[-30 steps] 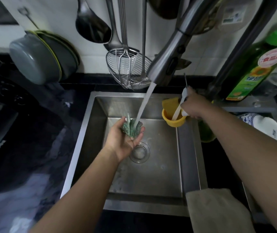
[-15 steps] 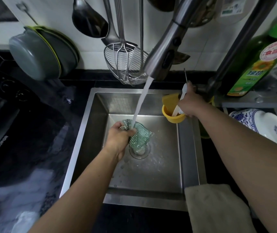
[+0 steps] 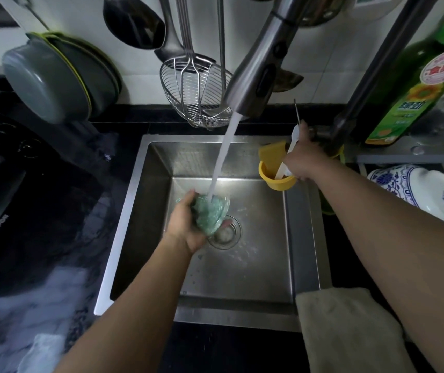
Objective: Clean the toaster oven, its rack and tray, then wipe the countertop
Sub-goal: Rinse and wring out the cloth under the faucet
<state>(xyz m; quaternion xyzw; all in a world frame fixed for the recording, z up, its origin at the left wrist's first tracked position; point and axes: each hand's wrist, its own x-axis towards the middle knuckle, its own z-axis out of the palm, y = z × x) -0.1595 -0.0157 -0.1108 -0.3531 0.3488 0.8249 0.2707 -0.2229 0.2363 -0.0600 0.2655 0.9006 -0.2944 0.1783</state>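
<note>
Rinsing: my left hand grips the green cloth under the faucet stream over the steel sink; right hand grips the lever; dark counter around.

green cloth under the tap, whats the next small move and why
Probably squeeze it out over the sink. The left hand holds the green cloth bunched right under the running water, so it looks soaked. The right hand sits by the faucet base, likely placed to shut the flow off.
</note>
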